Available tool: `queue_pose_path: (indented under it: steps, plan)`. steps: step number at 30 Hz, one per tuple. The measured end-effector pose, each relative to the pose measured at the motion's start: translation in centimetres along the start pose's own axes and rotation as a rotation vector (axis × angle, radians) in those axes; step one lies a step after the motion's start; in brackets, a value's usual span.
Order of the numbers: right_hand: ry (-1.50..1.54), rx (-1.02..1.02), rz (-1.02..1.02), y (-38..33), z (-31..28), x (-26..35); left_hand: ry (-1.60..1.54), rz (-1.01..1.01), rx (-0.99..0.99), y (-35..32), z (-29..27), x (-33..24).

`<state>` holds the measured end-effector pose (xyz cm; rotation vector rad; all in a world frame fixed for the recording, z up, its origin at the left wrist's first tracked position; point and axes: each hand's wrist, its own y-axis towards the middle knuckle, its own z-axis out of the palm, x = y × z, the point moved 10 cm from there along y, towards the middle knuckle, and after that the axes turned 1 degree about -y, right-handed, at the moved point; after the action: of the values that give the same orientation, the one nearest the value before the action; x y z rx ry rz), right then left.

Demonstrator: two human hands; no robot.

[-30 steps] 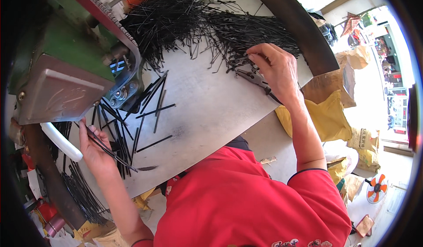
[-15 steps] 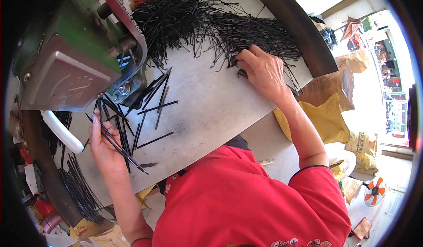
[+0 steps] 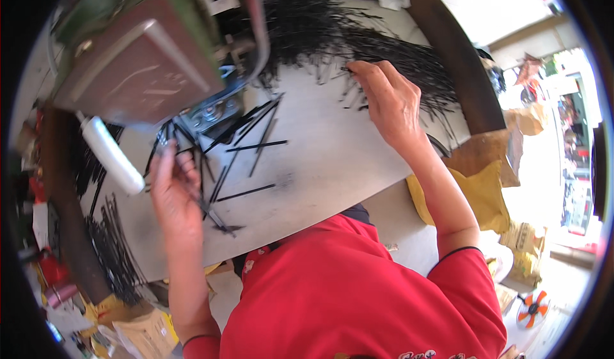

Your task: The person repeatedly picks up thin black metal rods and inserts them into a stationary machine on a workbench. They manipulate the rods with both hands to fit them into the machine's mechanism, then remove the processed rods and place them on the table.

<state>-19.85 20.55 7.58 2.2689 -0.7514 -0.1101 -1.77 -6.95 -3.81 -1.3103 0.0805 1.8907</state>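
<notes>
My left hand (image 3: 174, 189) is beside the machine's lower front, somewhat blurred, its fingers curled round a thin black rod (image 3: 217, 218) whose end sticks out toward the table's near edge. Past its fingertips, loose black rods (image 3: 259, 144) lie scattered under and beside the machine head (image 3: 150, 64). My right hand (image 3: 391, 100) is bent over the near edge of a big tangled pile of thin black rods (image 3: 409, 61), thumb and fingers drawn together. What sits between those fingertips, if anything, is too blurred to make out.
The green machine with a white handle (image 3: 112, 154) stands at the left of the grey metal table (image 3: 320, 154). A bundle of black rods (image 3: 112, 250) lies at the table's left end. A dark raised rim (image 3: 451, 45) curves along the right. Yellow sacks (image 3: 476, 196) stand beyond it.
The view has shifted, so the machine and table sit further right. My left hand has turned slightly and its rod is now steeper. My right hand has drawn back from the pile a little.
</notes>
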Motion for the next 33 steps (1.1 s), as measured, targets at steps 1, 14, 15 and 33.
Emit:
queue_pose_path:
  steps: [1,14,15,33]
  plan:
    - [0.052,0.011,-0.026,1.0,0.1,2.1,0.002,-0.013,0.032,-0.1,0.8,0.4]
    - [0.994,0.544,0.723,0.0,13.5,10.6,0.267,0.094,0.109,1.4,5.0,0.6]
    - [1.013,0.530,0.737,-0.1,13.7,10.5,0.275,0.093,0.106,1.4,5.1,0.5]
    - [1.316,0.648,0.967,-3.6,13.2,8.3,0.500,0.115,0.206,-0.8,6.1,1.2]
